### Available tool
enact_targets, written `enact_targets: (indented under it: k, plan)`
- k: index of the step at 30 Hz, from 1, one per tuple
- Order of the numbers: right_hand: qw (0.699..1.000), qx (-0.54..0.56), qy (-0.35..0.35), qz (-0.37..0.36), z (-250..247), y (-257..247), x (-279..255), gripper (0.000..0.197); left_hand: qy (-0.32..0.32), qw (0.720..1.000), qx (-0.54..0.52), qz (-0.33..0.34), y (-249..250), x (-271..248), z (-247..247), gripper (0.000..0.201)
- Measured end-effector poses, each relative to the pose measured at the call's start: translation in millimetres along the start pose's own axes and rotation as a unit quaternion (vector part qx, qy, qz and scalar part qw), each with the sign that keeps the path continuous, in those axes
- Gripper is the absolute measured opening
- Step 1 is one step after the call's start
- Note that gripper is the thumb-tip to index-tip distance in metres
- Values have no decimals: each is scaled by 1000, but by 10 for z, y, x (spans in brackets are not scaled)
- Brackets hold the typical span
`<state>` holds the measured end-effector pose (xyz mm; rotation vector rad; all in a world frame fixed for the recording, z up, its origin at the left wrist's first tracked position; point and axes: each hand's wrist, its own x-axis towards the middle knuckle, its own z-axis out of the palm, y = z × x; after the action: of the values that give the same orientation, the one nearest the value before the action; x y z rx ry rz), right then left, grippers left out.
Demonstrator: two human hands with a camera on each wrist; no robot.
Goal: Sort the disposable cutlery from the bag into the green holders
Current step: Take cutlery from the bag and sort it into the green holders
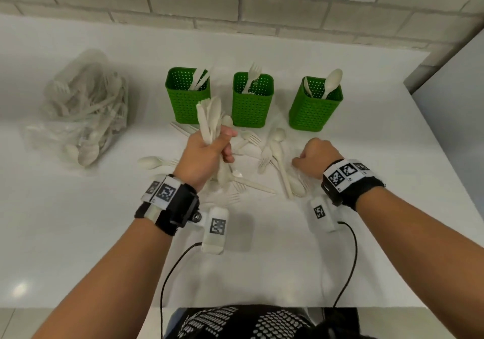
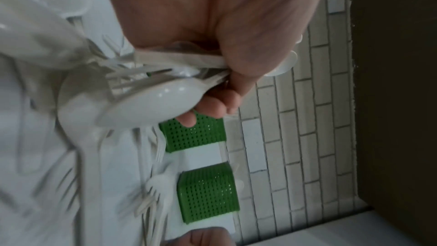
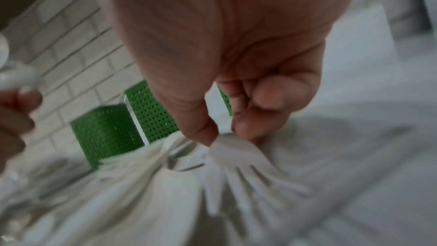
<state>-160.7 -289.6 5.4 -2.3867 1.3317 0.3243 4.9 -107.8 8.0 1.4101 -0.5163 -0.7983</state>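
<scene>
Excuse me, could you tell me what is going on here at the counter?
A person is sorting disposable cutlery into three green holders. The left hand grips a bunch of cutlery upright above the counter, while the right hand pinches a fork from the loose pile. Each holder already has a few pieces. The bag at the left is still well filled.

Head camera looks down over a white countertop [image 1: 262, 260] toward a brick wall [image 1: 235, 3]; both wrist cameras sit close under the palms, sharing perforated green plastic holders [image 2: 208, 194].
</scene>
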Motion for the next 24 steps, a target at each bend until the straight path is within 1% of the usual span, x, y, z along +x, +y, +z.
enact_targets:
  k: [2,5,8,9,10,12,14,15,16,17,18,19,20,21,24]
  plan:
    - [997,70,-10,17,2,18,-28,32,-22,999,1,-23,-43,-23,73,20]
    - [986,163,12,18,-74,136,-113,26,-32,998,2,-53,-95,-65,182,17]
    - [986,153,55,-20,-105,142,-196,19,-16,997,5,-71,-119,-65,256,9]
    - [989,137,50,-27,-97,93,-204,23,-8,997,6,-78,-123,-51,268,9]
    - [993,109,34,-31,-80,19,-213,34,0,996,9,-85,-127,-33,273,9]
    - [999,25,-10,-26,-18,-177,-253,60,16,995,10,-94,-139,-5,270,9]
    - [996,-76,-26,-29,72,-383,-299,82,24,995,-3,-96,-150,3,250,10]
    - [993,-113,-21,-35,124,-463,-309,89,25,995,-10,-96,-157,0,233,11]
    - [990,-131,-10,-45,169,-522,-307,89,26,995,-15,-95,-165,-7,211,12]
    - [990,-130,0,-53,206,-556,-291,80,26,995,-18,-96,-176,-18,186,12]
    - [991,-119,3,-59,219,-569,-273,66,26,995,-20,-97,-183,-31,161,12]
    - [992,-106,-4,-65,204,-568,-262,49,26,995,-22,-96,-186,-41,135,12]
    - [993,-98,-16,-69,188,-553,-251,37,27,995,-24,-96,-188,-51,106,12]
    - [993,-92,-29,-72,171,-530,-251,31,28,995,-25,-94,-190,-59,78,13]
    - [992,-69,-53,-89,149,-433,-285,21,29,995,-35,-87,-187,-70,19,12]
